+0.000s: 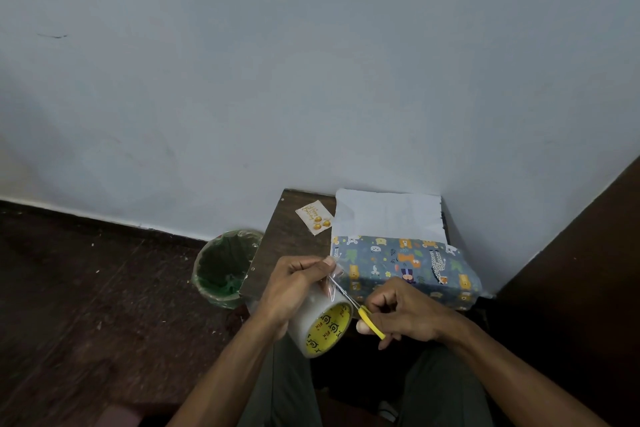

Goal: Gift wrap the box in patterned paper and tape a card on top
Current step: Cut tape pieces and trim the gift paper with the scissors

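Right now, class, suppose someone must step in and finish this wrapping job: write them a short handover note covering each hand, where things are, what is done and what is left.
Left hand: holds the clear tape roll and pinches its pulled-out strip.
Right hand: grips yellow-handled scissors, blades at the strip.
Box: on the small dark table, partly covered in animal-print paper; a white flap of paper stands loose behind it.
Card: lies on the table, left of the box, not yet attached.
Done: paper folded over the box.
Left: cut the strip, tape the loose flap and ends, tape the card on top.
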